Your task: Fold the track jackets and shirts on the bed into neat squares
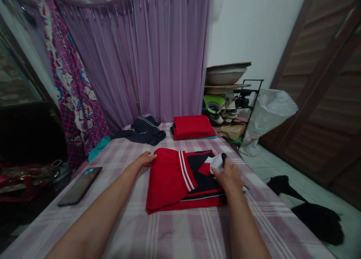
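A folded red jacket point(168, 178) with dark navy panels and white stripes lies flat on the bed in front of me. My left hand point(146, 159) rests at its far left corner, fingers stretched out and touching the edge. At the other end, my right hand point(229, 176) is closed on a white part of the jacket with a black edge, thumb on the near side. That part is raised a little above the rest. Some of the right fingertips are hidden behind the cloth.
The bed point(175, 236) has a checked sheet. A phone point(80, 186) lies at left. Toward the back are a crumpled dark garment point(146, 130) and a folded red stack point(194, 126). A shoe rack point(235, 112) stands beyond, and dark clothes point(316, 217) lie on the floor.
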`<state>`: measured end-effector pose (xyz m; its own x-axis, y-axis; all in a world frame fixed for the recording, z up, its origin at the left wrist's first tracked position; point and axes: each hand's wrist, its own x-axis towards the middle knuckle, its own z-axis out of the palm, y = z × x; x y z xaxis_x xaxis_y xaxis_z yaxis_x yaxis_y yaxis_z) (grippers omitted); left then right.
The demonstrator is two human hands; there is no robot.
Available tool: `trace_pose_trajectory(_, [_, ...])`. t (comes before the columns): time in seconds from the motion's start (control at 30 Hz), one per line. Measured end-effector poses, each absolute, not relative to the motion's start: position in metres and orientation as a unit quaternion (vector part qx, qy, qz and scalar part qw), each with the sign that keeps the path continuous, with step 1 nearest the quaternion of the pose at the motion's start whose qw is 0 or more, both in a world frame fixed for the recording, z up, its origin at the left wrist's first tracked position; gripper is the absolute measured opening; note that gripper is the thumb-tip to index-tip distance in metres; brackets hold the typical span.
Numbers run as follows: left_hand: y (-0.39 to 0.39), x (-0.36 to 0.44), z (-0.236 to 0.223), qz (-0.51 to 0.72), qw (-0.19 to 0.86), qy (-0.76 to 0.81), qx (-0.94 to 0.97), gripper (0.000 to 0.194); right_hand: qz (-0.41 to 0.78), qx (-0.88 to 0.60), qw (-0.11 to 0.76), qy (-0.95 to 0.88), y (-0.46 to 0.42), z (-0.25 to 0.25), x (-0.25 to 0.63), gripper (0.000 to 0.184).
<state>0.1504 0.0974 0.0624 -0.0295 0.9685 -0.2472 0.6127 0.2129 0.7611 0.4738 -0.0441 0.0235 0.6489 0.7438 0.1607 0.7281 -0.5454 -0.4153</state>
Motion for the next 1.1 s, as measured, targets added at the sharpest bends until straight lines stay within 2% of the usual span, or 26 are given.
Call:
trace_pose_trajectory(0.07, [0.100,0.154,0.055,0.244,0.430,0.655,0.571,0.068,0.058,-0.882,0.168,-0.437,-0.042,0.018,0.484,0.084])
trace_pose_trajectory(0.1, [0.101,0.156,0.052,0.252,0.448,0.643,0.568,0.066,0.070,-0.878,0.143,-0.451,-0.040,0.017,0.487,0.079])
trace_pose_trajectory(0.2, [0.102,0.158,0.050,0.292,0.479,0.609,0.561,0.061,0.087,-0.851,0.077,-0.512,-0.029,0.024,0.486,0.044])
trace_pose_trajectory(0.27, [0.098,0.152,0.050,0.325,0.484,0.592,0.556,0.059,0.061,-0.820,0.061,-0.566,-0.018,0.039,0.477,0.032])
trace_pose_trajectory(0.43, [0.058,0.105,0.051,0.402,0.476,0.585,0.519,0.047,-0.064,-0.733,0.136,-0.663,0.036,0.093,0.430,0.037])
trace_pose_trajectory(0.53, [0.017,0.071,0.046,0.441,0.467,0.620,0.451,0.053,-0.096,-0.668,0.179,-0.716,0.075,0.111,0.395,0.040])
trace_pose_trajectory(0.63, [-0.016,0.041,0.037,0.402,0.476,0.661,0.417,0.058,-0.103,-0.630,0.205,-0.742,0.094,0.104,0.370,0.049])
trace_pose_trajectory(0.8, [-0.019,0.011,0.023,0.345,0.441,0.669,0.490,0.058,-0.012,-0.558,0.272,-0.784,0.041,0.057,0.369,0.034])
trace_pose_trajectory(0.9, [-0.001,0.011,0.017,0.399,0.419,0.610,0.541,0.065,0.057,-0.485,0.278,-0.827,-0.025,0.028,0.380,0.042])
trace_pose_trajectory(1.0, [0.009,0.018,0.011,0.427,0.380,0.574,0.586,0.079,0.086,-0.448,0.217,-0.863,-0.077,0.007,0.383,0.074])
trace_pose_trajectory(1.07, [0.007,0.019,0.008,0.402,0.316,0.565,0.647,0.069,0.094,-0.457,0.177,-0.867,-0.093,-0.001,0.380,0.089])
trace_pose_trajectory(1.1, [0.003,0.017,0.007,0.381,0.271,0.558,0.686,0.060,0.092,-0.466,0.167,-0.864,-0.095,-0.004,0.377,0.089])
